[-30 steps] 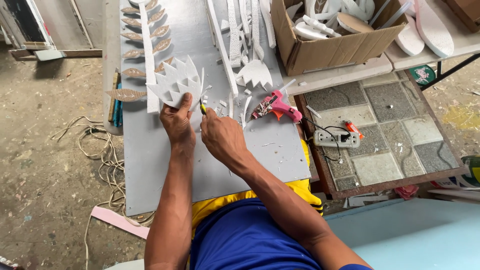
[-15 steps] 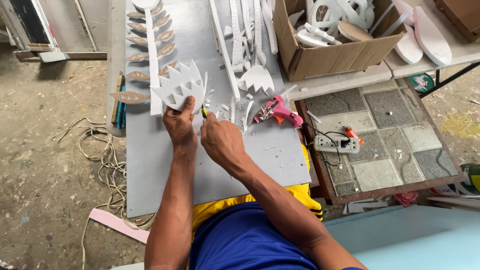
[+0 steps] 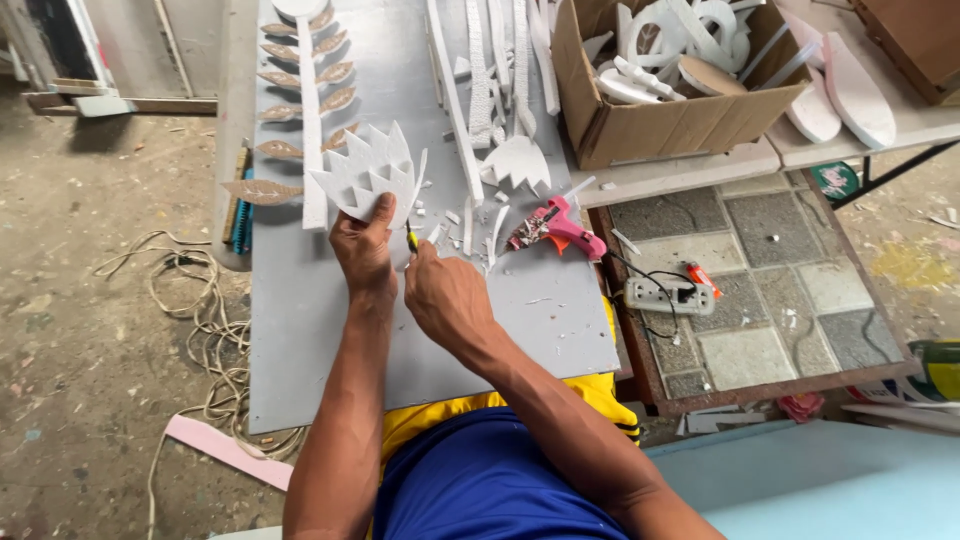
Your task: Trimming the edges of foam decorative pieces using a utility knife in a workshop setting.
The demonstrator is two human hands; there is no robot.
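Bare-armed person with no sleeves showing, in blue shorts with a yellow garment at the waist.

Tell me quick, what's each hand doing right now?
Left hand: fingers closed on the white spiky foam cutout.
Right hand: fingers closed around a small yellow-handled cutter, at the cutout's edge.

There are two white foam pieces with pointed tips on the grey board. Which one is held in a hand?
The larger spiky foam piece, gripped by the left hand. The smaller spiky foam piece lies free near the pink glue gun, untouched.
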